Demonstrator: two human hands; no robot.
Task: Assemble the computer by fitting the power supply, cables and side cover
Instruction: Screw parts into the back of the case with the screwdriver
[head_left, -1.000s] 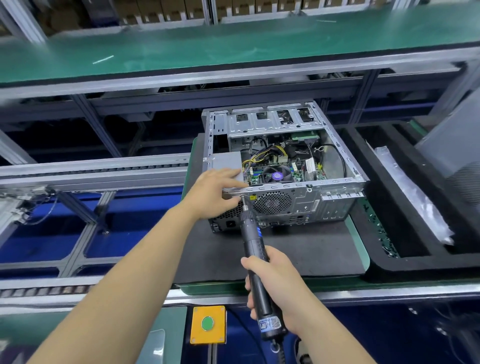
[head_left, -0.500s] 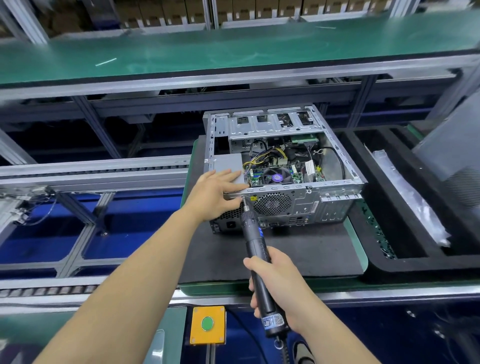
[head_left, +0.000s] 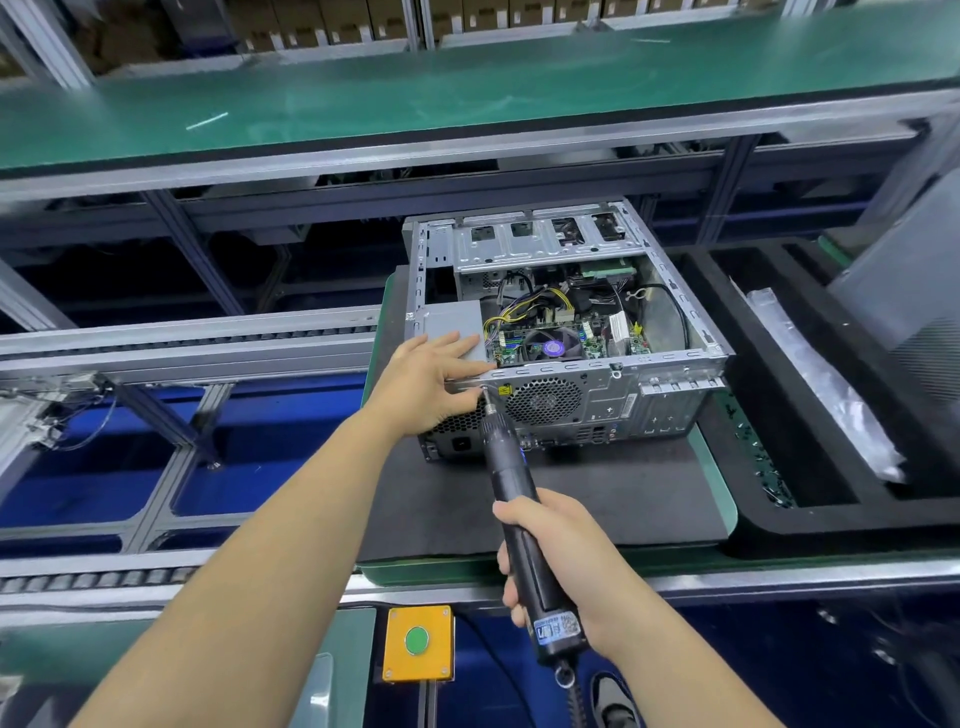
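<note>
An open computer case (head_left: 566, 332) lies on its side on a black mat (head_left: 597, 493) atop a green workbench, its inner boards and cables exposed. The left hand (head_left: 431, 379) rests with straight fingers on the grey power supply (head_left: 452, 325) in the case's near left corner. The right hand (head_left: 556, 561) grips a black electric screwdriver (head_left: 511, 478), its tip touching the case's rear panel beside the fan grille (head_left: 543, 400).

- A factory assembly line for computers.
- Roller conveyor (head_left: 182, 343) with aluminium rails runs past the desk (head_left: 724, 499).
- Green-topped shelf (head_left: 467, 93) above, rows of cardboard boxes (head_left: 332, 23) behind.
- Yellow button box (head_left: 417, 643) at the front.
</note>
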